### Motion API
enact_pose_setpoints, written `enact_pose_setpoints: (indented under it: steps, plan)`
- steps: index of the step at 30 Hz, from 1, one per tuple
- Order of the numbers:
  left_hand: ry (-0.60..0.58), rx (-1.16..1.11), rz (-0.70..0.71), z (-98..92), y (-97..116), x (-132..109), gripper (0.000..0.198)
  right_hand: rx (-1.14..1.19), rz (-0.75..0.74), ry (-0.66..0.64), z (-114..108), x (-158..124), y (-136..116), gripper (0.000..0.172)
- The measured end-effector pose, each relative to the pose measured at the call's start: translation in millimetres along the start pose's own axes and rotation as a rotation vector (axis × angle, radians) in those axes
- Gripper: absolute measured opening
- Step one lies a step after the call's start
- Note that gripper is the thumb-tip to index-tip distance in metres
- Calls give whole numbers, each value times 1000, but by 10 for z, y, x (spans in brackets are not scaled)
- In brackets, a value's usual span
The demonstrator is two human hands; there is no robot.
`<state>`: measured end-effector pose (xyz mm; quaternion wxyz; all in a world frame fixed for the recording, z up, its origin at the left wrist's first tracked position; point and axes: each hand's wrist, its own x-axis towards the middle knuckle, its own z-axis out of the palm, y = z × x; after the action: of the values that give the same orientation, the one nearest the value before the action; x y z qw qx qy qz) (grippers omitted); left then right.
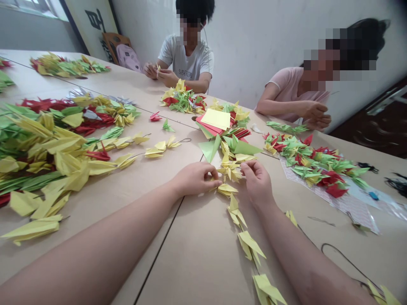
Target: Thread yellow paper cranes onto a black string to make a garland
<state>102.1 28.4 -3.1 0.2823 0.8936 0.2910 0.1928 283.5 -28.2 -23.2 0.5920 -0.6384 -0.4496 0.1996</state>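
Long table (203,254) under me, crane heaps (54,156) crowding 9 o'clock, colored paper stack (216,119) at 12. Open board only from 4 to 6 o'clock. Yellow crane strand (244,241) trails toward 6. Left hand (195,180) pinching yellow paper crane (227,189); right hand (257,182) curled beside it, grip unclear. Risk: strand dragged sideways, snagging black cord (346,262), tearing paper.
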Motion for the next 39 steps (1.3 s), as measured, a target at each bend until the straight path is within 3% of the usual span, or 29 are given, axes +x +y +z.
enact_pose_setpoints:
  steps: [20,33,39]
  plan:
    - [75,-8,-63,15,7,2,23,15,48,-21,-2,-4,23,21]
    - [134,74,6,4,8,2,23,-4,35,4,7,10,-2,17]
    - [243,126,68,28,-13,-6,22,-221,-148,-83,-8,-51,-116,16]
